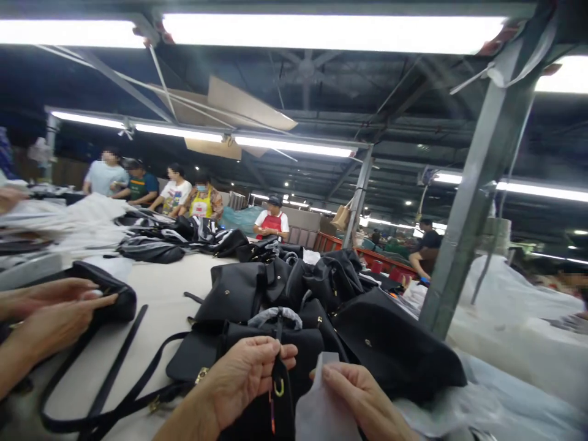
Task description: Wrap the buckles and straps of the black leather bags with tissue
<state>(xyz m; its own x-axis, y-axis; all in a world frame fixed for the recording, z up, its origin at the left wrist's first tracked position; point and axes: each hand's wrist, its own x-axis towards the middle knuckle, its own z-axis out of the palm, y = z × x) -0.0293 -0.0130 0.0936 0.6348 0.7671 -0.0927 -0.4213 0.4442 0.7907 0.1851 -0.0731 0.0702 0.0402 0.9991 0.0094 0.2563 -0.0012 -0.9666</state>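
A black bag (294,338) with a plastic-wrapped top handle (271,315) lies in front of me. My left hand (252,373) pinches a narrow black strap (278,358) with a gold-coloured ring near its lower end. To the right, my right hand (351,392) grips a translucent whitish sheet (324,407) between thumb and fingers, its upper edge sticking up. The two hands are apart, both over the bag's front. A long black shoulder strap (105,413) curves over the table to the left.
Black bags (395,343) pile up ahead and to the right. At the left, another person's hands (59,306) handle a black bag. Clear plastic (514,392) lies at the right beside a metal post (473,184). Several people stand farther back around the pale table (184,282).
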